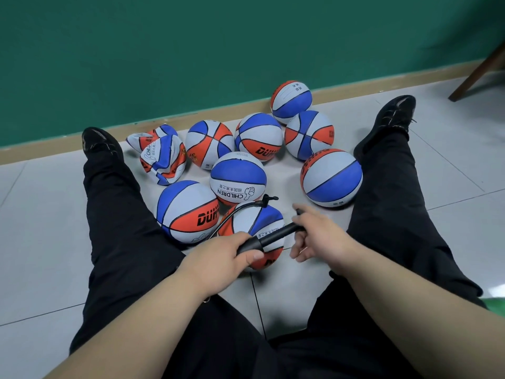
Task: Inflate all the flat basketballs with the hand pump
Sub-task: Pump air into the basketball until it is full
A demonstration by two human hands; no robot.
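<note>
Several red, white and blue basketballs lie on the tiled floor between my spread legs. A black hand pump (269,237) lies across the nearest ball (251,224), its thin hose (235,212) arching up to the top of that ball. My left hand (232,254) grips the pump barrel. My right hand (318,233) holds the handle end, the lower fingers loosely curled. One crumpled flat ball (161,154) lies at the far left of the group. The other balls look round.
My black-trousered legs (117,203) and shoes flank the balls on both sides. A green wall with a tan skirting board (191,113) runs behind them. A wooden chair leg (476,75) stands at the far right.
</note>
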